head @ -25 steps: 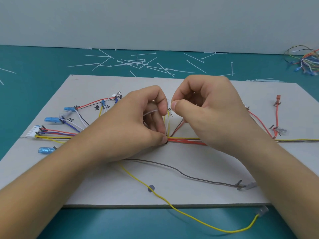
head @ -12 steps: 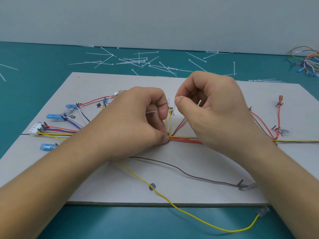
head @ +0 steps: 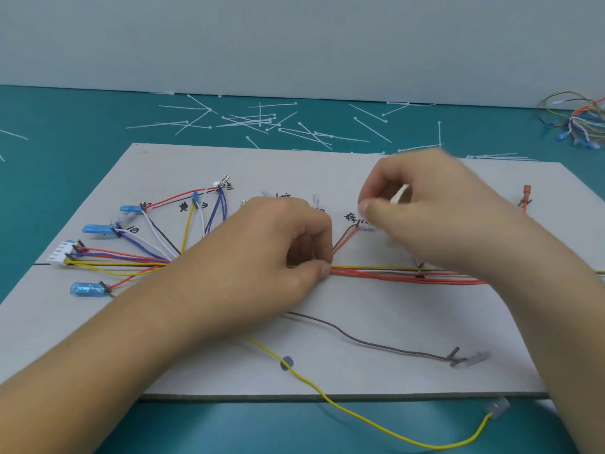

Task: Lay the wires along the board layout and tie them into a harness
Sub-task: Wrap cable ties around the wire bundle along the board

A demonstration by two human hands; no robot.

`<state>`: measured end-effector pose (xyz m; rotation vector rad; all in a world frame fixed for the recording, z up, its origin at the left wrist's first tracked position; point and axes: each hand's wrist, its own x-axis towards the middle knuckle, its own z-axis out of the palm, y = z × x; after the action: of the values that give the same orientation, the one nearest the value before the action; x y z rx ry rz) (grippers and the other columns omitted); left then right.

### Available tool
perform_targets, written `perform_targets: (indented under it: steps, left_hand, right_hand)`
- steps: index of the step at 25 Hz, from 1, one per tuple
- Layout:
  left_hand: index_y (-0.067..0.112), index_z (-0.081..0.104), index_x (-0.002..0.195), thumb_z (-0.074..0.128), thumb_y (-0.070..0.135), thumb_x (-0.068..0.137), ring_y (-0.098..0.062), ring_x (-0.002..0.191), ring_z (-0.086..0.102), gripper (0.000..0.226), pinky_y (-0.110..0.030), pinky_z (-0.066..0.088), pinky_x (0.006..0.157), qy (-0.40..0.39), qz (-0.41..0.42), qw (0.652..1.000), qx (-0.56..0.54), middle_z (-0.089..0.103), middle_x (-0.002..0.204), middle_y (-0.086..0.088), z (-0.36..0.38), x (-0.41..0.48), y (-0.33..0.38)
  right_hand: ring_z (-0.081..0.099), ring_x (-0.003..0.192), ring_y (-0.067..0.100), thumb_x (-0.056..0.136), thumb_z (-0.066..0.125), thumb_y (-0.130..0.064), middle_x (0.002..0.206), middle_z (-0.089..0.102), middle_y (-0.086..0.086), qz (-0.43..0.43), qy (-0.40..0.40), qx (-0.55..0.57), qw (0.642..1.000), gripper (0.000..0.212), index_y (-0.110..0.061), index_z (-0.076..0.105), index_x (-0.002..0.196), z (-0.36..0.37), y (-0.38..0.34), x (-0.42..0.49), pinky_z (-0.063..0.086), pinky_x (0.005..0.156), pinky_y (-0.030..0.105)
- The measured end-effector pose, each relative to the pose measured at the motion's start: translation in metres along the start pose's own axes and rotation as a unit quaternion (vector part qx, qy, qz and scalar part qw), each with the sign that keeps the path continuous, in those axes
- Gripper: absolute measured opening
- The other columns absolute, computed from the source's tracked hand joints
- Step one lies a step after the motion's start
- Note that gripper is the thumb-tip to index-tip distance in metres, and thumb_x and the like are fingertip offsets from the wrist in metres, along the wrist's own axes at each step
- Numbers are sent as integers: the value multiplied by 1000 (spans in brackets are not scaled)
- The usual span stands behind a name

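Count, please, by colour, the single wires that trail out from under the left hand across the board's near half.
Yellow insulated wire: 1
Grey insulated wire: 1
Total: 2

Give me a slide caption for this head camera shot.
Left hand pinches the wire bundle on the board while the right hand pinches a white cable tie.

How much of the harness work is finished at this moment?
Done: most wires lie fanned along the board into a main bundle. In hand: the left hand pinches the bundle while the right hand pinches a white strip, probably a cable tie. Left: the grey wire and yellow wire lie loose, untied.
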<state>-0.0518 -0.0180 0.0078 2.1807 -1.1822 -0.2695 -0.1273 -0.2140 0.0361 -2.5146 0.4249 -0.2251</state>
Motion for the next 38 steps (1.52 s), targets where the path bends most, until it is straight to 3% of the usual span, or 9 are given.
perform_targets:
  steps: [2, 6, 10, 13, 18, 27, 29, 32, 38]
  left_hand:
    - [31, 69, 80, 74, 25, 87, -6, 78, 59, 11, -17, 44, 63, -1, 7, 1000, 17, 62, 79, 10, 0, 0, 0]
    - [30, 69, 80, 79, 27, 84, -3, 69, 59, 11, -12, 42, 59, 11, 8, 1000, -11, 66, 73, 9, -5, 1, -1]
    - [29, 67, 76, 79, 28, 86, -6, 71, 58, 15, -13, 41, 60, -2, 10, 1000, -2, 64, 77, 10, -7, 2, -3]
    - [29, 65, 75, 78, 29, 86, -8, 76, 60, 17, -15, 41, 62, 2, 8, 1000, 16, 62, 80, 12, -6, 2, -2]
    - [28, 65, 73, 81, 26, 84, -3, 72, 57, 20, -13, 40, 61, 12, -8, 999, 29, 63, 75, 13, -6, 5, 2]
    - [29, 64, 76, 77, 32, 87, 1, 79, 55, 17, -15, 39, 60, -25, -22, 995, 96, 61, 78, 15, -10, 9, 9]
    - [29, 62, 75, 77, 30, 87, -3, 77, 57, 19, -26, 48, 68, -24, -29, 994, 101, 61, 79, 13, -9, 10, 11]
    - [28, 62, 74, 78, 28, 87, -8, 77, 60, 20, -37, 53, 74, -19, -34, 993, 108, 62, 77, 12, -9, 10, 14]
    - [26, 61, 72, 78, 21, 86, -3, 70, 55, 23, -29, 47, 66, -6, -42, 992, 120, 59, 76, 12, -4, 10, 16]
  right_hand:
    - [60, 65, 1, 87, 65, -31, 79, 68, -14, -16, -74, -61, 995, 3, -33, 65, 85, 7, -2, -5, 45, 58, 26]
    - [59, 73, -5, 87, 65, -31, 80, 67, -15, -54, -103, -77, 990, 5, -35, 67, 89, 13, -8, -10, 40, 56, 18]
    - [62, 64, -1, 88, 63, -22, 80, 67, -16, 11, -35, -71, 997, 14, -35, 68, 86, -7, 3, -1, 42, 54, 22]
    - [65, 55, 3, 86, 64, -23, 77, 72, -14, 57, -41, -98, 993, 13, -32, 71, 81, -16, 11, 3, 44, 51, 21]
    - [62, 68, 5, 86, 73, -28, 70, 68, -10, 26, -11, -89, 996, 16, -24, 74, 71, 5, 3, 4, 46, 56, 23]
    - [57, 85, 30, 87, 58, -16, 83, 61, 6, -46, 20, -161, 986, 10, -13, 62, 78, 21, -7, 1, 46, 65, 35]
    - [55, 87, 32, 87, 58, -18, 85, 59, 7, -47, 25, -164, 985, 10, -12, 58, 79, 22, -9, 2, 47, 68, 38]
    - [53, 87, 32, 86, 57, -17, 87, 57, 7, -44, 30, -167, 984, 11, -13, 52, 77, 26, -11, 3, 42, 65, 37]
    - [42, 75, 33, 84, 57, -14, 71, 36, 2, -39, 43, -193, 980, 29, -16, 35, 66, 31, -16, 4, 20, 49, 31]
